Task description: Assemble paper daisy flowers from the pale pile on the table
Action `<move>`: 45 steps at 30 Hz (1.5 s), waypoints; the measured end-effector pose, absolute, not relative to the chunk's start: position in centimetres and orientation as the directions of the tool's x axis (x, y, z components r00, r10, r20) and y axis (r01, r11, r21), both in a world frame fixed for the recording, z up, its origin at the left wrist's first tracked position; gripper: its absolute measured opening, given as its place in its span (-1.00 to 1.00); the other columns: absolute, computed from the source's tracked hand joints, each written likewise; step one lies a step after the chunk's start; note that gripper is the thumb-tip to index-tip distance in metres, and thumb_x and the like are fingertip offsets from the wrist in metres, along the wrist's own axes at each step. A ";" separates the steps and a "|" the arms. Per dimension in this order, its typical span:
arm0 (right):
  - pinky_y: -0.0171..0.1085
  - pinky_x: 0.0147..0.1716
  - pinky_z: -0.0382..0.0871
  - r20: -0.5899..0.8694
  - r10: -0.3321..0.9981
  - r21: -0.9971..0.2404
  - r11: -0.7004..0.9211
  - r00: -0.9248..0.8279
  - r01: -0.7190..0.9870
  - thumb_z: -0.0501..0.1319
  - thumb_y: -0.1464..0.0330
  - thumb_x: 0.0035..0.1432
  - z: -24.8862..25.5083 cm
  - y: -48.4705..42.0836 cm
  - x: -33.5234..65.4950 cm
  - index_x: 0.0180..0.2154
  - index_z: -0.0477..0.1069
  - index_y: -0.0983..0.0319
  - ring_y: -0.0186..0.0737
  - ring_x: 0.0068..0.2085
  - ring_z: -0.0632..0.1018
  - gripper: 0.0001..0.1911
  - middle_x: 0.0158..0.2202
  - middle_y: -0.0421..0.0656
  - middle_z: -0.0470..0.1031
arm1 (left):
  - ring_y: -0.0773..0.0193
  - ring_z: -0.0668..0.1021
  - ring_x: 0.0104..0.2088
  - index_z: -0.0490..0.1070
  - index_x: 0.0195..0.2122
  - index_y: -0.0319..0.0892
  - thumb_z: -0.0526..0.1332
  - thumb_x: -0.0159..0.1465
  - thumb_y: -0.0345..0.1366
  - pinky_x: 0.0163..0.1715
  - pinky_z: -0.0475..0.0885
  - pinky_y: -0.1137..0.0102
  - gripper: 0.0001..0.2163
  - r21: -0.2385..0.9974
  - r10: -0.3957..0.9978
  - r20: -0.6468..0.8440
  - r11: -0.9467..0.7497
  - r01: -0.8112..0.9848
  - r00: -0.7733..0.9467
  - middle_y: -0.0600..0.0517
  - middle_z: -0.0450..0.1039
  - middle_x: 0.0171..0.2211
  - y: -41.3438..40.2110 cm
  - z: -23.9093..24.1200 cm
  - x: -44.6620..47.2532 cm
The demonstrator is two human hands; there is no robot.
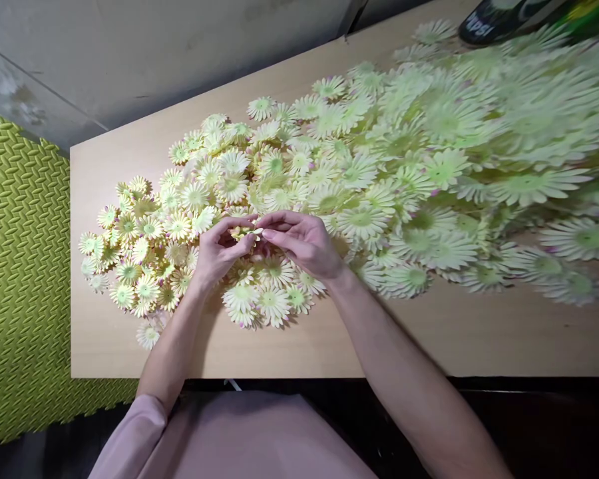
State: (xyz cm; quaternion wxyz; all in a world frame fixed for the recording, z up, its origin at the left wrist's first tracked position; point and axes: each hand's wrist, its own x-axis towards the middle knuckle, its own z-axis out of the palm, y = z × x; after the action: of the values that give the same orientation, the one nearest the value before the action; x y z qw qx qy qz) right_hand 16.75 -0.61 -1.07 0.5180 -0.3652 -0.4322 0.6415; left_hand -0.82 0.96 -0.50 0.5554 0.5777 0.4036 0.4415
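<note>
Both of my hands meet above a heap of pale yellow-green artificial flower heads (359, 169). My left hand (218, 251) pinches a small artificial flower (244, 233) between thumb and fingers. From the other side, the thumb and forefinger of my right hand (307, 245) close on the edge of the same flower, at its petals. Its far side is hidden by my fingers. Loose flower heads (270, 301) lie just below my hands, and a smaller cluster (134, 253) spreads to the left of them. Some petals show purple tips.
The flowers lie on a light wooden table (289, 352) against a grey wall (180, 53). A dark bottle (494, 23) with a printed label and a green object (586, 20) stand at the back right. Yellow-green textured foam matting (24, 279) borders the table's left side.
</note>
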 end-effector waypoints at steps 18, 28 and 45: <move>-0.34 -0.45 0.56 -0.009 0.988 -0.961 -0.050 -0.152 -0.271 0.42 0.28 0.02 -0.5 -0.9 16.2 -0.27 0.40 0.19 -0.32 -0.41 0.57 -0.73 -0.38 -0.21 0.54 | 0.50 0.44 -0.53 0.17 -0.22 -0.07 0.38 0.14 -0.05 -0.56 0.37 0.51 -0.59 0.997 0.950 0.079 -0.081 -0.005 0.303 -0.03 0.57 -0.13 0.0 -0.1 -0.3; -0.28 -0.43 0.53 0.041 0.989 -0.965 0.003 -0.140 -0.261 0.41 0.24 0.04 -0.5 -0.9 16.1 -0.26 0.36 0.17 -0.33 -0.48 0.53 -0.70 -0.44 -0.25 0.50 | 0.48 0.24 -0.64 0.22 -0.39 -0.11 0.18 0.33 -0.05 -0.64 0.14 0.49 -0.72 0.956 0.969 0.200 -0.226 0.188 0.147 0.20 0.17 -0.62 0.7 -0.9 -0.6; -0.07 -0.23 0.52 -0.020 0.999 -0.855 0.000 0.034 -0.519 0.32 0.11 0.01 -0.5 -0.2 18.5 -0.43 0.24 0.07 -0.21 -0.36 0.49 -0.71 -0.43 -0.25 0.42 | 0.42 0.53 -0.43 0.10 -0.27 -0.06 0.14 0.34 -0.04 -0.55 0.48 0.45 -0.74 0.943 0.981 -0.136 0.172 -0.286 0.141 0.07 0.37 -0.32 1.7 -1.1 -1.9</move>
State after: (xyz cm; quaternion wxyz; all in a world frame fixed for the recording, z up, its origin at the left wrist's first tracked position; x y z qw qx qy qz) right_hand 18.52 -0.22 -0.54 0.6230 -0.3589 -0.3345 0.6092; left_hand -1.90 1.66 -1.09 0.6359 0.4074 0.4262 0.4981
